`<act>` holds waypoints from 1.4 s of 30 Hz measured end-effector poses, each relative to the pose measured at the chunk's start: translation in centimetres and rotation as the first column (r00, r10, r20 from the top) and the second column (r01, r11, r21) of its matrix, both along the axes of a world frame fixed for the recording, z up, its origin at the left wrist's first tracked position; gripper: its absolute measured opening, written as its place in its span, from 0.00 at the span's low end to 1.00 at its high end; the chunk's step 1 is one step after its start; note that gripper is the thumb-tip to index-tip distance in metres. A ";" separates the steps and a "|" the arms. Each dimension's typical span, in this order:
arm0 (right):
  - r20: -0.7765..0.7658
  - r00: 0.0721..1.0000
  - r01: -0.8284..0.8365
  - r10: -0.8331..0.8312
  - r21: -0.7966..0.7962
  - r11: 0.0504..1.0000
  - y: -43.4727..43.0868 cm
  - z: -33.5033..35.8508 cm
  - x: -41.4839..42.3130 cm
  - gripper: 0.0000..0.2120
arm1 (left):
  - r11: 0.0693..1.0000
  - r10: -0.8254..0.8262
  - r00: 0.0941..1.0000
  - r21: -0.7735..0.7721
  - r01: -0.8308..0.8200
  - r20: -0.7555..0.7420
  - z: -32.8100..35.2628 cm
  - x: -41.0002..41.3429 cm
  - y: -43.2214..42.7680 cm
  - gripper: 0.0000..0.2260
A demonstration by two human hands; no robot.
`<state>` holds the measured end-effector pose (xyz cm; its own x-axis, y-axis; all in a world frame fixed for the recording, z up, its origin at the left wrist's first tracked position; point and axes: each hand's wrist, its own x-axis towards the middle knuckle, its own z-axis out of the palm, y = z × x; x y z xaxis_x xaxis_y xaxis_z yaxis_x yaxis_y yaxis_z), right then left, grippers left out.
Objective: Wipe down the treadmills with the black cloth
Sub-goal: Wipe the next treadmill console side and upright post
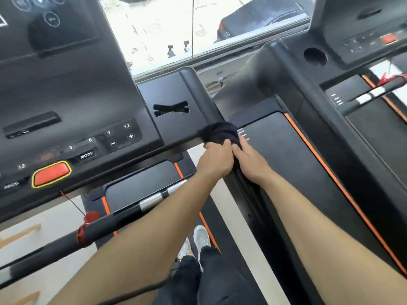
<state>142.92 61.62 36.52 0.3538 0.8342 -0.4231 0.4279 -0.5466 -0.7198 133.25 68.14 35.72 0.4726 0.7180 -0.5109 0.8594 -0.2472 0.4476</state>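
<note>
At the console corner, I am wiping the black treadmill side rail (199, 93).
My left hand (217, 159) and right hand (250, 160) are both gripping the bunched black cloth (220, 132), just ahead along the rail's axis.

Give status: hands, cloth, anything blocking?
Left hand and right hand both in a grip on the black cloth. Cloth pressed on the treadmill's right handrail, beside the console. Nothing blocking the rail.

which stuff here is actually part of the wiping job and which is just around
In the job:
- black cloth, bunched on the handrail
- left hand and right hand, both gripping the cloth
- near treadmill console
- neighbouring treadmill

Just around:
- red safety clip
- parked car outside the window
- grey shoes
</note>
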 end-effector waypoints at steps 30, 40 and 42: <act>-0.430 0.902 0.007 0.040 0.108 0.994 -13.5 -3.2 2.5 0.14 | 0.632 0.772 0.474 -0.439 -0.638 0.423 -3.1 2.1 -22.1 0.24; -0.245 0.963 -0.071 0.109 0.159 0.985 -12.7 -3.3 2.7 0.10 | 0.581 0.800 0.409 -0.400 -0.709 0.438 -3.6 3.1 -18.2 0.19; -0.228 0.967 -0.083 0.117 0.153 0.985 -9.7 -4.7 3.3 0.14 | 0.568 0.800 0.383 -0.377 -0.731 0.462 -3.7 3.4 -15.6 0.21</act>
